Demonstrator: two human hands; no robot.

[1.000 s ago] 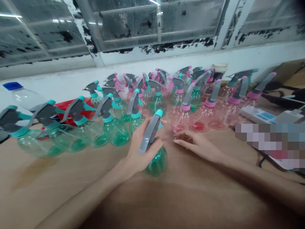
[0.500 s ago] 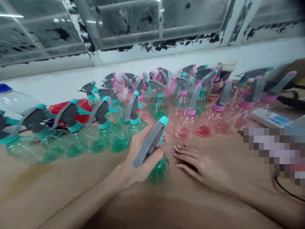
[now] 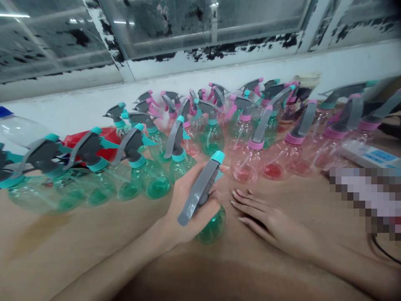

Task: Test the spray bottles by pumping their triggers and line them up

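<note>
The left hand (image 3: 179, 198) is curled around the top part of a green spray bottle (image 3: 201, 188). That bottle is just left of the right hand (image 3: 271, 219), which lies palm down on the table (image 3: 94, 246), fingers a bit apart, holding nothing. More green bottles (image 3: 150, 179) stand left of the left hand. Pink bottles (image 3: 246, 165) stand past the right hand.
</note>
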